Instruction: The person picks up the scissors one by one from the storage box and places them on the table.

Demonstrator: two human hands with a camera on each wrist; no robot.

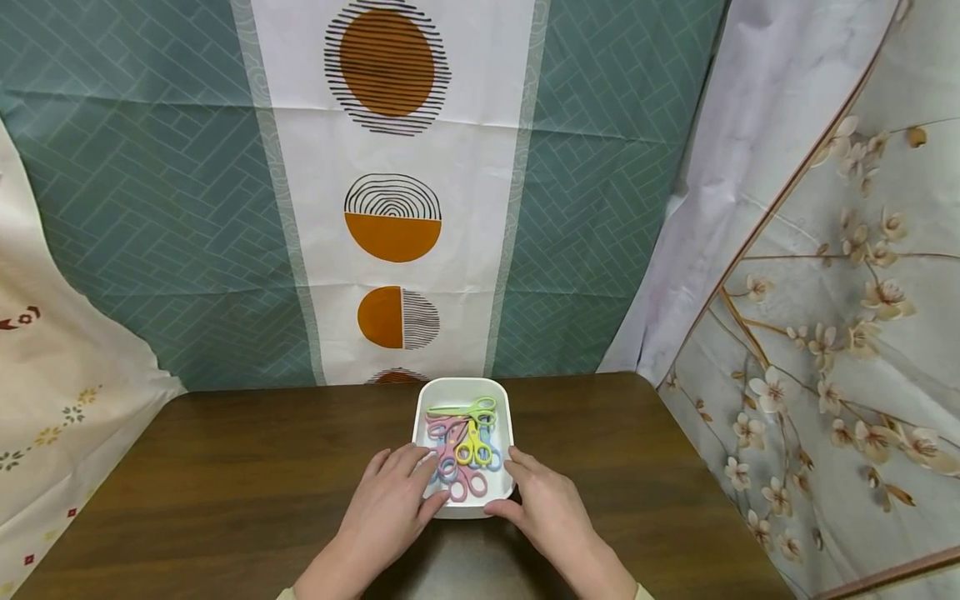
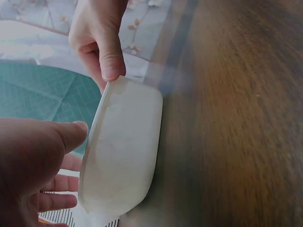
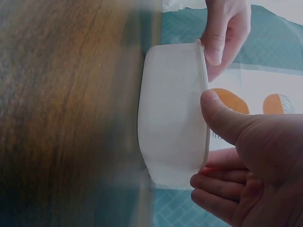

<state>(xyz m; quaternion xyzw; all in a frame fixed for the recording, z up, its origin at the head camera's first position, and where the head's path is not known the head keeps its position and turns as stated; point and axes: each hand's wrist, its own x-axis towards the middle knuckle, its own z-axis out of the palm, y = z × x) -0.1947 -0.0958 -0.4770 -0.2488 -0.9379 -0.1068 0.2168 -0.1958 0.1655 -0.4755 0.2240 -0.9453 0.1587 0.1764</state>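
Observation:
A white plastic bin (image 1: 429, 417) stands on the brown table, holding several small scissors: a green-handled pair (image 1: 480, 410) at the back, a yellow-handled pair (image 1: 473, 450) in the middle, and pink and blue ones around them. My left hand (image 1: 392, 494) lies at the bin's left side, fingers extended over the rim and thumb near the front corner. At the opposite side is my right hand (image 1: 551, 504), with fingertips along the right wall and thumb at the front rim. Both wrist views show the bin's plain outer wall (image 2: 125, 146), and loosely extended fingers beside it.
The dark wooden table (image 1: 247, 483) extends to both sides of the bin. Behind it hangs a green and white patterned cloth (image 1: 472, 208). A floral curtain (image 1: 840, 375) borders the right side, and a cream cloth (image 1: 67, 358) borders the left.

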